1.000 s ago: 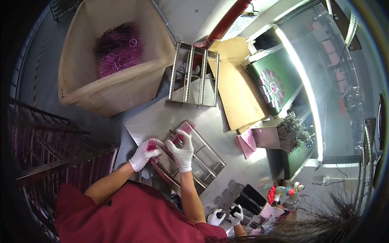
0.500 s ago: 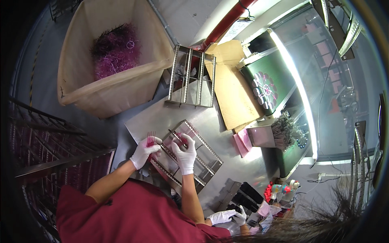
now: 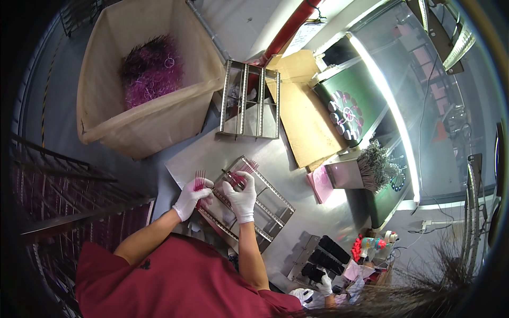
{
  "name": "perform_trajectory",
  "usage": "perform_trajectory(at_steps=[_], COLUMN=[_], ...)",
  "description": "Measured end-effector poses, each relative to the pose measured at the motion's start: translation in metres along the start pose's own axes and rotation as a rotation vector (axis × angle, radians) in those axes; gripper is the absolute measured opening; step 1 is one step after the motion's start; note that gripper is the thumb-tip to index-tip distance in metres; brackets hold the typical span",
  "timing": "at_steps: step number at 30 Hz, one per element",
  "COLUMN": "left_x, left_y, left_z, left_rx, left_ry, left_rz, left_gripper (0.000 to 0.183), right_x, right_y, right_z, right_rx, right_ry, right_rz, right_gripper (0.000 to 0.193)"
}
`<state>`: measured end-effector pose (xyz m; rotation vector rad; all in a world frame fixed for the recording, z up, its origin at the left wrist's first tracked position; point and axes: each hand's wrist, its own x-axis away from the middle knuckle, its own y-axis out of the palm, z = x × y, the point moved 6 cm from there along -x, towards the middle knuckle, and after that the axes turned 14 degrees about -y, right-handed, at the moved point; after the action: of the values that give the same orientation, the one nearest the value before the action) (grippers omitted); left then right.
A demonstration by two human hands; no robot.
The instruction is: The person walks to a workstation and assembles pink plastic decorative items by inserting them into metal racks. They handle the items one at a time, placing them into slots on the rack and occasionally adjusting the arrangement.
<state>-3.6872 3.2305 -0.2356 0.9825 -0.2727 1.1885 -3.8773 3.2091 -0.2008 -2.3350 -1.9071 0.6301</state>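
Observation:
My left hand (image 3: 189,200), in a white glove, is closed round a bunch of thin magenta prongs (image 3: 200,179) that stand upright from its fingers. It is beside the left corner of a metal rack (image 3: 274,216) with notched rails, lying on the table. My right hand (image 3: 242,201), also gloved, is over the rack's upper left part. Its thumb and fingers are bent together round a small magenta piece (image 3: 237,181) at the rail. More thin magenta prongs (image 3: 251,166) stick out just beyond those fingers, along the rack's far rail.
A second rack (image 3: 250,100) stands at the table's far side, next to flattened cardboard (image 3: 305,124). A large bin (image 3: 154,122) of magenta pieces is at far left. Pink sheets (image 3: 320,184) lie on the right. Another person's gloved hand (image 3: 324,285) touches black bristly blocks (image 3: 327,254).
My right hand's fingers have shifted slightly at the rail, while my left keeps its bunch. The other person's hand has moved up onto the black blocks. The whole view has shifted a little.

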Motion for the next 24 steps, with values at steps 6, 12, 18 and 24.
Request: perform_trajectory(at_steps=[6, 12, 18, 24], left_x=[-0.003, -0.002, -0.004, -0.002], left_y=[0.0, 0.0, 0.002, 0.002], left_z=[-0.001, -0.001, 0.003, 0.003], left_rx=[-0.01, -0.016, -0.033, -0.023], left_ry=[-0.014, -0.023, -0.052, -0.057], left_rz=[-0.013, 0.01, 0.005, 0.027], left_gripper=[0.028, 0.028, 0.026, 0.031], right_x=[0.009, -0.007, 0.004, 0.028], right_y=[0.003, -0.001, 0.003, -0.022], right_z=[0.016, -0.006, -0.013, 0.002], right_rx=[-0.134, -0.088, 0.309, 0.326], right_ry=[0.084, 0.079, -0.094, -0.11], right_rz=[0.086, 0.055, 0.06, 0.003], right_gripper=[0.048, 0.042, 0.043, 0.061])
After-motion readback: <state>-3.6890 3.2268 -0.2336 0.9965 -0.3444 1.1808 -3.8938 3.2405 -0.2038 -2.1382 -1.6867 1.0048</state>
